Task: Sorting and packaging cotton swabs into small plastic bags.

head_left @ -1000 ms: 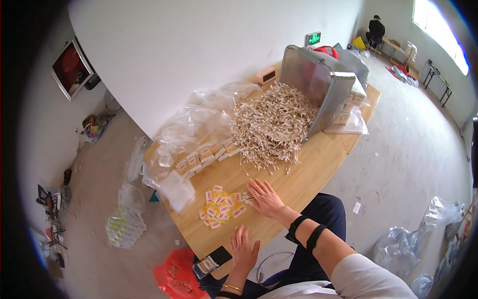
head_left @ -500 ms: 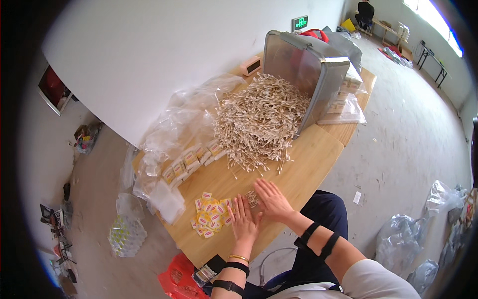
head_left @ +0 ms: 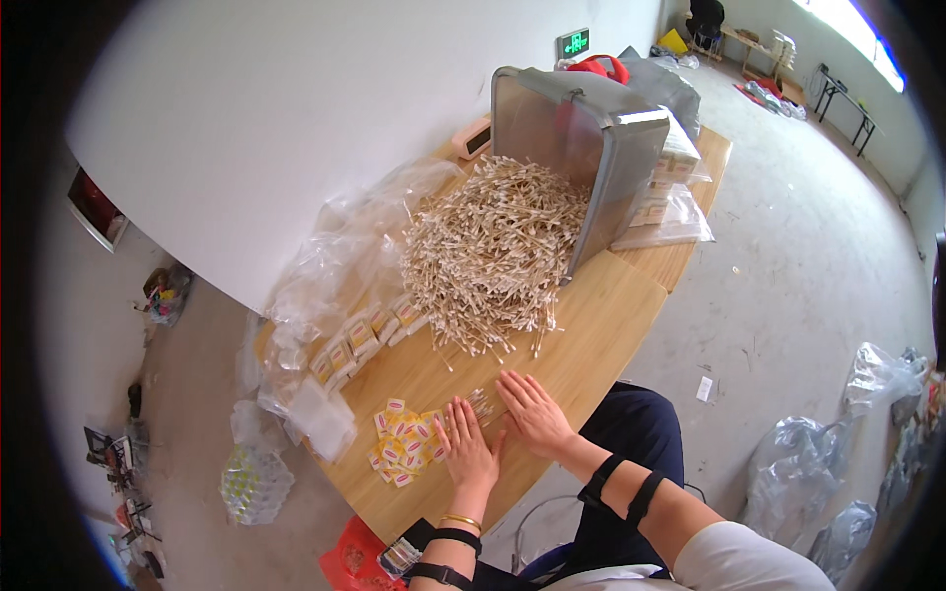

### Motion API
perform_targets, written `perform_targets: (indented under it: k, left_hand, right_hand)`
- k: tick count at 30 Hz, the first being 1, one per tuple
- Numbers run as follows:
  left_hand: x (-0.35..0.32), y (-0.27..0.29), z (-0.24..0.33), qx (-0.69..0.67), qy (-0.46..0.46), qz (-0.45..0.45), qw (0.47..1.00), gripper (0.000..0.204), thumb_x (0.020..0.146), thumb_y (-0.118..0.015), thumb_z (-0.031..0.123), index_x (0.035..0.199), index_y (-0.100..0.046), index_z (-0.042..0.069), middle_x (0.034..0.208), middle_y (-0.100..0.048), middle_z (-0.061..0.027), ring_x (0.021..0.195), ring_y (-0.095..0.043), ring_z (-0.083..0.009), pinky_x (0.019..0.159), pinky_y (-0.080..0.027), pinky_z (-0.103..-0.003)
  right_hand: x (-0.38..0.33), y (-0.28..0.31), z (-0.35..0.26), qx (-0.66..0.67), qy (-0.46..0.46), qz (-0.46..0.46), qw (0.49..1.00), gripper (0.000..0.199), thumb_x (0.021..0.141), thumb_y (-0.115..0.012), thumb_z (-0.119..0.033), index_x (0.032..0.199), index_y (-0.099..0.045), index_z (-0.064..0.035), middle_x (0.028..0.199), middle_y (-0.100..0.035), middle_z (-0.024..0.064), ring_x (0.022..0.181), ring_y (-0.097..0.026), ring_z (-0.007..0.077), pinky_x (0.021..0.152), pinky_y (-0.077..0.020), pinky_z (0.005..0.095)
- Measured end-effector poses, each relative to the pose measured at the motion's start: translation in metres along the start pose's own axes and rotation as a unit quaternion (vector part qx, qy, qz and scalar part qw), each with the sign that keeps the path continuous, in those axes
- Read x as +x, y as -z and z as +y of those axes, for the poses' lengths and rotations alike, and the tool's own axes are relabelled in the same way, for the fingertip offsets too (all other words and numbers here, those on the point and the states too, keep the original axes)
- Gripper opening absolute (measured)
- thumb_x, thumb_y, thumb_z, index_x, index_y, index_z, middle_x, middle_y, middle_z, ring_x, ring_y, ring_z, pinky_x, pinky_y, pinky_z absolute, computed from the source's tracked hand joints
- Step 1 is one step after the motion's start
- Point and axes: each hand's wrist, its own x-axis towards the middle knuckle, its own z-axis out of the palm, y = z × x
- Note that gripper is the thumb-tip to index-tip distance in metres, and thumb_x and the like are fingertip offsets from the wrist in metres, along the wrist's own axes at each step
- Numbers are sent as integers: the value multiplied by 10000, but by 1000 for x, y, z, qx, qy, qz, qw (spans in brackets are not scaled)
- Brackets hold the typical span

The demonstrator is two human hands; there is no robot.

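A small bunch of cotton swabs lies on the wooden table between my hands. My left hand is flat with its fingers stretched out, at the left of the bunch and beside yellow-and-white cards. On the bunch's right, my right hand also has straight fingers, palm down and slightly slanted. Neither hand grips anything; whether the palms touch the swabs is hidden. Beyond them spreads a large heap of cotton swabs, spilling from a grey translucent bin tipped on its side.
Small yellow-and-white boxes stand in a row left of the heap, next to crumpled clear plastic. Bagged boxes are behind the bin. A red bag is below the table's near edge. Far off, a person sits by another table.
The whole view has shifted a little. My hands stay flat around the swab bunch, with a slightly wider gap between their fingertips. The heap and cards look unchanged.
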Motion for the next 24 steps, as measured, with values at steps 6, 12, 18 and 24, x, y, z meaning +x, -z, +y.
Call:
perform_targets:
  k: [6, 12, 18, 24]
  left_hand:
    - [13, -5, 16, -23, -10, 27, 999, 734, 989, -491, 494, 1510, -363, -6, 1550, -388, -190, 1473, -317, -315, 1241, -170, -528]
    - [128, -27, 221, -345, -119, 13, 931, 589, 971, -541, 420, 1433, -476, 59, 1432, -510, -176, 1336, -476, -306, 1147, -348, -505]
    - [168, 1, 215, -346, -138, 80, 925, 601, 963, -549, 427, 1433, -476, 59, 1431, -511, -176, 1338, -475, -309, 1146, -343, -512]
    - [179, 33, 241, -341, -180, 107, 917, 613, 956, -556, 434, 1433, -475, 58, 1430, -512, -177, 1340, -474, -313, 1146, -337, -519]
  right_hand:
    - [13, -9, 10, 134, -7, 64, 989, 510, 925, -551, -162, 1389, -500, 44, 1513, -431, 207, 1453, -352, 355, 1214, -284, 448]
    - [19, -47, 3, 281, 22, 168, 945, 422, 936, -521, -234, 1288, -564, -7, 1367, -540, 221, 1314, -465, 389, 1138, -350, 464]
    - [26, -25, -21, 219, -12, 48, 974, 582, 1007, -488, -352, 1445, -461, 30, 1514, -410, 281, 1430, -342, 447, 1194, -265, 524]
    - [22, -41, -18, 168, 83, 28, 982, 612, 1001, -471, -376, 1438, -444, 52, 1498, -421, 287, 1416, -349, 457, 1184, -275, 532]
